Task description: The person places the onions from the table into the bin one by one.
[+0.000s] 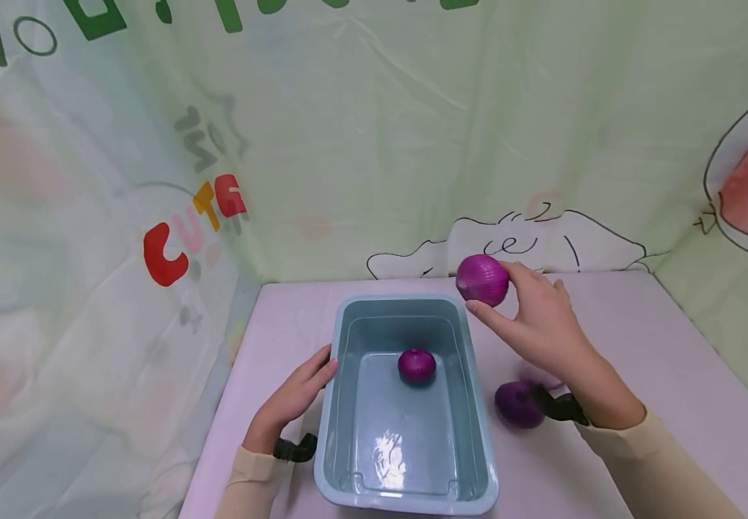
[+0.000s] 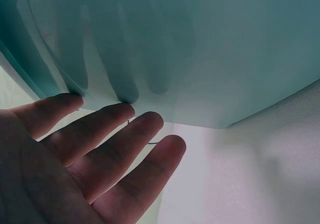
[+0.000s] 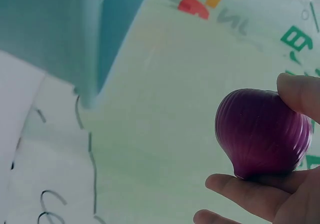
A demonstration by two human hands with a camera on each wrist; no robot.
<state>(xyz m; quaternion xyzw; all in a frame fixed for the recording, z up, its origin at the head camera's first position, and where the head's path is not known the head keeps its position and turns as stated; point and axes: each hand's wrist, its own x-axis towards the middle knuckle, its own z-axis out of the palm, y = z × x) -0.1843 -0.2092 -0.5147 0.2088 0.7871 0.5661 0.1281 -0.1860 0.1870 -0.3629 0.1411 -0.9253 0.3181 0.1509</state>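
My right hand point(image 1: 542, 317) pinches a purple onion point(image 1: 482, 280) between thumb and fingers, up beside the far right corner of a light blue plastic basin point(image 1: 406, 432). In the right wrist view the held onion point(image 3: 260, 134) shows its ribbed skin and pointed end. Another purple onion point(image 1: 416, 366) lies inside the basin, toward its far end. My left hand point(image 1: 299, 389) rests at the basin's left side. Seen from the left wrist, its fingers point(image 2: 125, 169) are spread and fairly straight, with fingertips at the basin's outer wall point(image 2: 200, 49).
On the pale table point(image 1: 562, 476), a dark purple onion point(image 1: 519, 405) sits right of the basin under my right wrist. A paler purple round thing point(image 1: 540, 375) is partly hidden behind that wrist. Printed curtains point(image 1: 374, 144) enclose the table at the back and sides.
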